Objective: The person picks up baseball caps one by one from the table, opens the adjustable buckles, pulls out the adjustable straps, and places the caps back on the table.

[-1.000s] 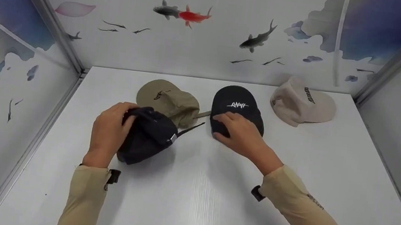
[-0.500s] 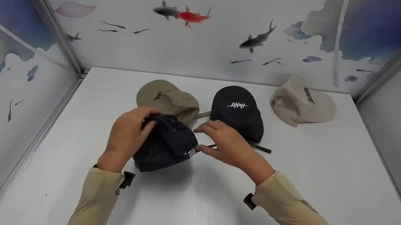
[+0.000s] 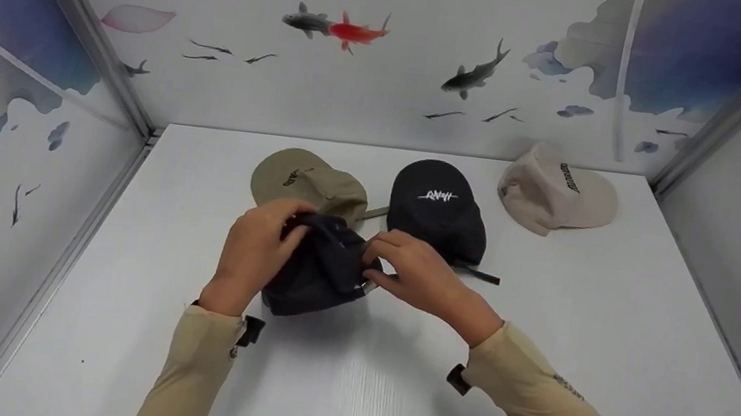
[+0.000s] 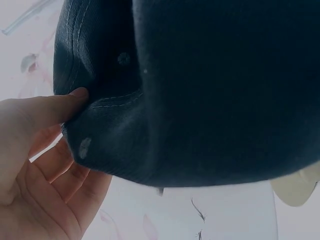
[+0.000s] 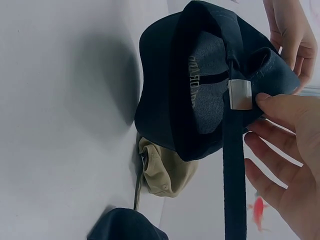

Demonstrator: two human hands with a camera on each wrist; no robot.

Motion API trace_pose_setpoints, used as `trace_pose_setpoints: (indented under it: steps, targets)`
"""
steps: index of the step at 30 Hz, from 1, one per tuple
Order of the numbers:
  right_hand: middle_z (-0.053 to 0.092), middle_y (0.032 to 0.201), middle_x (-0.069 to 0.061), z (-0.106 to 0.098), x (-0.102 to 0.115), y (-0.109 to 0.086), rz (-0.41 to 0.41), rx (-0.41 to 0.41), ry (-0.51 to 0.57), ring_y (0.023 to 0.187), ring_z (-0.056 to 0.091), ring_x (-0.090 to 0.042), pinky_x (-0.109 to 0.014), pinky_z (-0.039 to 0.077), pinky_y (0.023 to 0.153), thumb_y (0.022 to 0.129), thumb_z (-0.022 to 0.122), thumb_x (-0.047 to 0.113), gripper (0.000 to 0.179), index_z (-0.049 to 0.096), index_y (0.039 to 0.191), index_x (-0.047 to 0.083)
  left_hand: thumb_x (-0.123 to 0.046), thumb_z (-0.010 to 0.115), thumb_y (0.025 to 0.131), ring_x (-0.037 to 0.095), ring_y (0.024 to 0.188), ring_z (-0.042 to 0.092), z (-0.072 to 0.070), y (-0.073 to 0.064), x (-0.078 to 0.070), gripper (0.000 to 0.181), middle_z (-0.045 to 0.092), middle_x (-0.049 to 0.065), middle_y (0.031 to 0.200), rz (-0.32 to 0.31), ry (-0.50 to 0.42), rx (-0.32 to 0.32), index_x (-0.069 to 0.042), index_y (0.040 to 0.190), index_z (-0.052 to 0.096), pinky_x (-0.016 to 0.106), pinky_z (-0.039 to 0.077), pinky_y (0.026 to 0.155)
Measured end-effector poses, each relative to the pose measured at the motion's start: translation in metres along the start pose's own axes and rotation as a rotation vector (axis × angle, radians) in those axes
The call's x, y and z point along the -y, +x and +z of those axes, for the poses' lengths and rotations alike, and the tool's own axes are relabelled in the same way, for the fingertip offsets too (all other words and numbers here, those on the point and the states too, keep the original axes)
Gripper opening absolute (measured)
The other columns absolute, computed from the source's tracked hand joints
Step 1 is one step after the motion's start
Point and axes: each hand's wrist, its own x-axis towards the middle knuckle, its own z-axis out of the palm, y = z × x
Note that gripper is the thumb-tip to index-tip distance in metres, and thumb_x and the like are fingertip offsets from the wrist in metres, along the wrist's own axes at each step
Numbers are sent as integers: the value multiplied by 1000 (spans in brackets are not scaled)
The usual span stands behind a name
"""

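A dark navy baseball cap (image 3: 312,292) is held up off the white table between both hands. My left hand (image 3: 255,251) pinches its crown fabric, thumb on one side and fingers behind, as the left wrist view also shows. With thumb and fingers my right hand (image 3: 422,273) pinches the cap's back edge, right at the metal buckle (image 5: 240,94). From that buckle the loose strap (image 5: 234,175) hangs down in the right wrist view. The hollow inside of the cap faces that camera, with reversed stitched lettering (image 5: 193,82) showing.
Behind the held cap lies a khaki cap (image 3: 284,170), partly covered by it in the head view. A black cap with white lettering (image 3: 437,208) sits at the middle back, and a pale beige cap (image 3: 546,197) stands at the back right. Printed wall panels (image 3: 388,112) enclose the white table (image 3: 574,315).
My left hand has carried the navy cap to the right. My right hand has left the black cap, come down and left, and taken hold of the navy cap's back edge by the buckle.
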Motion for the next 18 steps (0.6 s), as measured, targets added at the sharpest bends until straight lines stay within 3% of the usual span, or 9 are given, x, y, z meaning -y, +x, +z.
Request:
trace_pose_setpoints:
  steps: [5, 13, 18]
  targets:
    - [69, 95, -3, -2, -1, -2, 17, -18, 56, 89, 66, -15, -31, 56, 75, 93, 71, 14, 9, 64, 98, 10, -12, 72, 92, 24, 110, 69, 3, 3, 2, 24, 73, 5, 116, -14, 4, -4, -13, 116, 70, 41, 55, 96]
    - [71, 94, -1, -8, 2, -2, 155, -17, 142, 90, 71, -13, -29, 58, 75, 95, 68, 15, 6, 63, 98, 12, -15, 72, 93, 23, 105, 69, 5, 3, 1, 27, 71, 5, 116, -32, 7, -21, -14, 120, 68, 41, 56, 91]
    - [72, 93, -2, -11, 1, -2, 199, -30, 146, 88, 71, -13, -30, 59, 75, 96, 67, 15, 6, 64, 99, 11, -19, 72, 93, 21, 101, 69, 3, 0, -2, 28, 70, 4, 114, -37, 7, -49, -15, 121, 67, 39, 58, 85]
